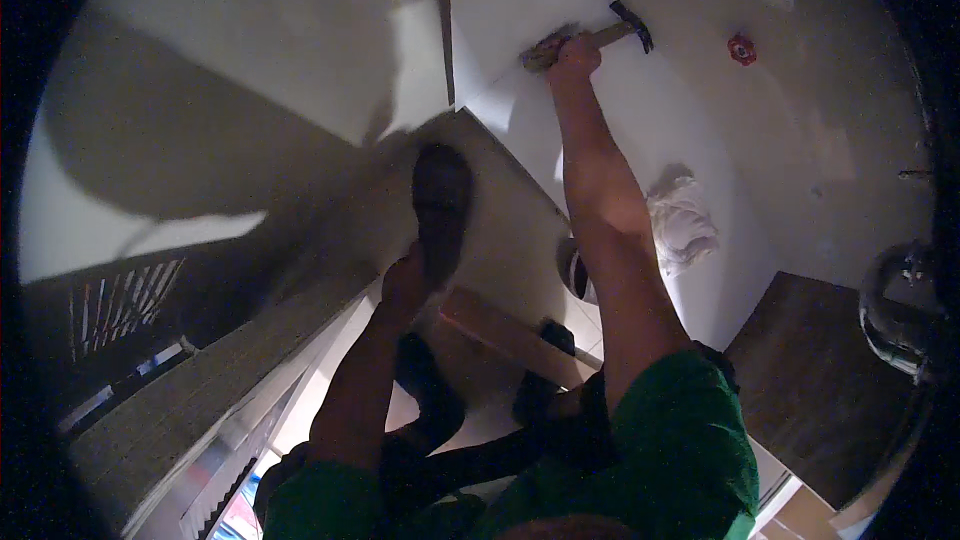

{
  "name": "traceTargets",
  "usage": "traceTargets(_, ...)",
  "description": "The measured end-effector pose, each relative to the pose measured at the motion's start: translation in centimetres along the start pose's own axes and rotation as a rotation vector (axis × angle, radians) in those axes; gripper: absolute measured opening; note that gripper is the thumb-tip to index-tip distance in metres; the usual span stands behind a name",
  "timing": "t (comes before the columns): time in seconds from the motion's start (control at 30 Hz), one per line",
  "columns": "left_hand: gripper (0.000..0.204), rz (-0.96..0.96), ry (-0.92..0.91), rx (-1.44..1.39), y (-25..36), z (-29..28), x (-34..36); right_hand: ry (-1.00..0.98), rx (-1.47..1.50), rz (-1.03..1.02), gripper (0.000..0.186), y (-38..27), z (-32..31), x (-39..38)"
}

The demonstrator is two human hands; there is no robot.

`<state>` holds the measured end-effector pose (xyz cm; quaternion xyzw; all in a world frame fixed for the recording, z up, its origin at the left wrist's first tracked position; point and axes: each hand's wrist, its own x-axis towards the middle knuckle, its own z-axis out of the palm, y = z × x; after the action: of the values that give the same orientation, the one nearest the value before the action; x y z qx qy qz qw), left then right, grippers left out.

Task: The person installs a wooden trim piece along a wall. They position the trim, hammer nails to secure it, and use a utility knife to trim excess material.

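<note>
My right hand (575, 58), reaching far forward against the pale panel, is closed round the wooden handle of a claw hammer (618, 32). The hammer's dark head points right, near the corner where two pale surfaces meet. A darker, rough end of what looks like the handle shows left of my fist. Lower and to the left, my left hand (404, 285) is closed at the near end of a dark, long object with a rounded far end (442, 190), shoe-like in outline. Dim light hides its exact kind.
A crumpled white cloth (684, 225) lies right of my right forearm. On the right surface sits a red round valve knob (741, 48). A curved metal pipe (885, 315) stands at the far right, over a dark wooden board (815, 370). Slatted openings (125, 305) are at left.
</note>
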<state>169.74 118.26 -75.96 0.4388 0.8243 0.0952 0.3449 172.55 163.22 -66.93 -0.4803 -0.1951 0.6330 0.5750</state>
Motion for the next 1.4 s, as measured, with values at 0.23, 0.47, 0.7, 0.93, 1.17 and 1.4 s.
traceTargets(0.23, 0.062, -0.006, -0.002, 0.073, 1.1, 0.9, 0.7, -0.022, -0.010, 0.020, 0.011, 0.8, -1.7, 2.3)
traceTargets(0.47, 0.037, -0.203, -0.022, 0.219, 0.5, 1.4, -0.4, -0.164, 0.015, -0.022, 0.021, 2.0, -0.6, -10.5)
traceTargets(0.7, 0.030, -0.290, 0.060, 0.155, 2.9, 0.8, -0.5, -0.066, 0.061, 0.038, 0.020, 3.7, -1.1, -10.9)
traceTargets(0.93, 0.033, -0.179, 0.059, 0.186, 1.5, 0.7, -1.0, -0.234, 0.213, 0.139, 0.022, 4.8, -2.4, -16.0)
traceTargets(1.17, 0.041, -0.263, -0.107, 0.049, 3.8, -2.8, -0.7, -0.043, -0.210, 0.033, 0.029, 8.5, -3.7, -24.9)
traceTargets(1.4, 0.042, -0.098, -0.095, 0.069, 4.9, -4.5, -1.7, -0.065, -0.314, 0.037, 0.023, 11.5, -5.8, -26.0)
